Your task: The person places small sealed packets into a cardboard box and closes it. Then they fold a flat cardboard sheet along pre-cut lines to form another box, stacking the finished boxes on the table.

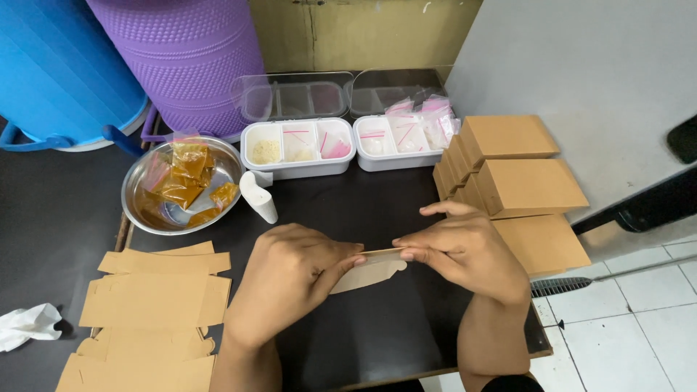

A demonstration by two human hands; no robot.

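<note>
Grips: left hand point(290, 272) and right hand point(465, 250) are pinching one flat box blank point(370, 270) between them.
Done: folded boxes point(519, 174) are standing just beyond the right grip.
Left: flat blanks point(156, 301) are lying beside the left grip.

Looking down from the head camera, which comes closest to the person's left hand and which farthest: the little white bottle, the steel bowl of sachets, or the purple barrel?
From the left hand:
1. White bottle, just above it, standing on the table.
2. Steel bowl, farther up-left, holding amber sachets.
3. Purple barrel, at the far back-left.
</note>
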